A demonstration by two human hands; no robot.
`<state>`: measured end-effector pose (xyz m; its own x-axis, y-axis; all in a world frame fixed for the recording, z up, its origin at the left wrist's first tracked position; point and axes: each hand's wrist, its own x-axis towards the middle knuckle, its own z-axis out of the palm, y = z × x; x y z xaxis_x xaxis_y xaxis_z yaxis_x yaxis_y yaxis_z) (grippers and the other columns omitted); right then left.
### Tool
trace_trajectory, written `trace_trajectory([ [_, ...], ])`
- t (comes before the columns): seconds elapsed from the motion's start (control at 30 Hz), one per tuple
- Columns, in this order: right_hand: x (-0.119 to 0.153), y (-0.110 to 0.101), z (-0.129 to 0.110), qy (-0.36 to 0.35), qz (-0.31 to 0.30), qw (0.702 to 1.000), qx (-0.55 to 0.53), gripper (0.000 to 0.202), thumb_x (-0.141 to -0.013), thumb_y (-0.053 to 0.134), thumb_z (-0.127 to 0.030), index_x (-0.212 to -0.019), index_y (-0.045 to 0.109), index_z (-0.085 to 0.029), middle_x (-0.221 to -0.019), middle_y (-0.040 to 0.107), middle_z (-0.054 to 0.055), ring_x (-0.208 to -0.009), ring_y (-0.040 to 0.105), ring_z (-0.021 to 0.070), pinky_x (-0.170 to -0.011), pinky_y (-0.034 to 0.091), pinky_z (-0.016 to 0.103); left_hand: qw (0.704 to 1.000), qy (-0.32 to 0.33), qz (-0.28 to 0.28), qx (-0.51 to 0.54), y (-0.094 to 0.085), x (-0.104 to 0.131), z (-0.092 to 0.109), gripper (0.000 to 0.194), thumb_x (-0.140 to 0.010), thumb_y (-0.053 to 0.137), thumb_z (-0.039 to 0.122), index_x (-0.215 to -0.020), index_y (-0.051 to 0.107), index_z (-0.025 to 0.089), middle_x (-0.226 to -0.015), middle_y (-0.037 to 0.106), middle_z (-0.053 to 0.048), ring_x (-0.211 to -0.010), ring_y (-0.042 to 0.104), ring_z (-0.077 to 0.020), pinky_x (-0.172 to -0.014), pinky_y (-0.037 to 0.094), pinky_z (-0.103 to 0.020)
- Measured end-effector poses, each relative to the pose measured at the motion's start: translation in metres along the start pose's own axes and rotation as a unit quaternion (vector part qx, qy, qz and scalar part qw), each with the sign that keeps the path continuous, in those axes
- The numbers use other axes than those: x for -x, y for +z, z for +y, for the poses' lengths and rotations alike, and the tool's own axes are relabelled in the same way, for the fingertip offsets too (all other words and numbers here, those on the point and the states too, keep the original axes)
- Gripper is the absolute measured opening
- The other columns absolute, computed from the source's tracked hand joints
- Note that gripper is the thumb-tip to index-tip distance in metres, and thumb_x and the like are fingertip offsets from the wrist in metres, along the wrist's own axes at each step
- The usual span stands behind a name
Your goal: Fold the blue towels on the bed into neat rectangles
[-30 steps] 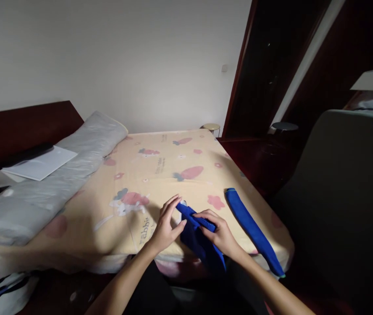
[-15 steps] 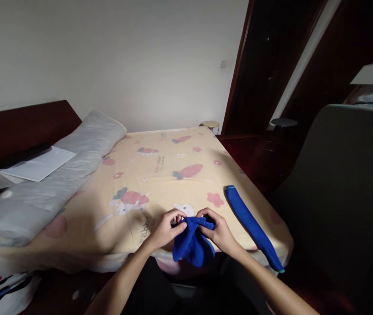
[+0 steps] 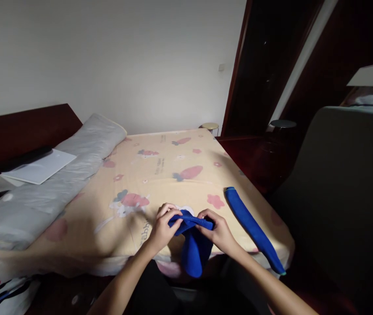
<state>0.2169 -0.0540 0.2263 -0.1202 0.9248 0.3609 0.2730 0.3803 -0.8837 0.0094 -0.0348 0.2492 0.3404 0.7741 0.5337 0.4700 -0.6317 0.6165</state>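
a soft, royal-blue cloth piece with a stitched edge (image 3: 193, 256) is held up at the near edge of a wide bed with a cream sheet printed with pink carrots and flowers (image 3: 163, 192). the left hand (image 3: 165, 226) is nearly closed, thumb against curled fingers, pinching one end of the stitched edge; the right hand (image 3: 216, 228) has the other end between thumb and fingers, also nearly closed. between them the edge runs almost straight, and the rest of the cloth hangs below in a loose flap, in front of the bed's near side.

the likeliest trouble, i'd judge, is a slip: both grips look small and near the rim, so if one pinch loosened, that end would drop and the edge would twist. the limp flap could also swing or bunch, since nothing seems to support it from beneath. a long, narrow, blue fabric tube with green-trimmed ends (image 3: 253, 227) lies near the bed's right edge, its near end at the brink; a careless forearm brush could send it off.
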Motion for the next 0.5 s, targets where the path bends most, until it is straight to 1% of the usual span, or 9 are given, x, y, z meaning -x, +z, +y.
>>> trace_trajectory([
  [0.13,-0.0002,-0.0005,-0.0007,-0.003,0.003,1.000,0.013,0.011,-0.076,0.065,-0.029,-0.080,0.058,-0.022,-0.078,0.062,0.001,-0.072,0.059,0.0176,-0.066,0.045,0.028,0.994,0.058,0.046,-0.082,-0.0002,0.0023,0.0010,0.016,-0.083,0.057,0.013,-0.091,0.066,0.024,-0.092,0.059,-0.004,-0.091,0.057,-0.0191,-0.084,0.048,-0.035],
  [0.2,-0.0004,-0.0014,-0.0011,-0.006,0.001,1.000,0.013,0.010,-0.077,0.064,-0.029,-0.083,0.059,-0.022,-0.080,0.064,0.002,-0.075,0.060,0.0181,-0.068,0.046,0.029,0.989,0.075,0.066,-0.106,-0.0016,0.0024,0.0013,0.015,-0.084,0.057,0.014,-0.092,0.066,0.024,-0.090,0.060,-0.003,-0.090,0.058,-0.0191,-0.083,0.048,-0.035],
  [0.33,-0.0007,-0.0023,-0.0010,-0.025,-0.022,0.999,0.004,0.015,-0.083,0.059,-0.027,-0.095,0.065,-0.022,-0.090,0.066,0.005,-0.085,0.061,0.0196,-0.076,0.047,0.031,0.986,0.076,0.091,-0.121,-0.0049,0.0010,-0.0015,0.012,-0.087,0.056,0.018,-0.091,0.066,0.023,-0.089,0.061,-0.003,-0.088,0.058,-0.0186,-0.081,0.047,-0.035],
  [0.43,-0.0012,-0.0015,0.0002,-0.033,-0.039,0.999,0.006,0.014,-0.085,0.058,-0.030,-0.091,0.067,-0.021,-0.085,0.064,0.005,-0.081,0.061,0.0193,-0.074,0.047,0.031,0.985,0.073,0.103,-0.118,-0.0057,0.0001,-0.0049,0.011,-0.088,0.056,0.019,-0.089,0.066,0.023,-0.090,0.061,-0.003,-0.088,0.058,-0.0184,-0.080,0.047,-0.035],
  [0.5,-0.0016,-0.0008,0.0013,-0.033,-0.039,0.999,0.010,0.013,-0.084,0.059,-0.032,-0.086,0.067,-0.021,-0.082,0.063,0.005,-0.078,0.060,0.0191,-0.071,0.046,0.031,0.985,0.072,0.105,-0.116,-0.0058,-0.0002,-0.0062,0.011,-0.088,0.055,0.019,-0.088,0.066,0.023,-0.089,0.060,-0.003,-0.088,0.058,-0.0183,-0.080,0.047,-0.034],
])
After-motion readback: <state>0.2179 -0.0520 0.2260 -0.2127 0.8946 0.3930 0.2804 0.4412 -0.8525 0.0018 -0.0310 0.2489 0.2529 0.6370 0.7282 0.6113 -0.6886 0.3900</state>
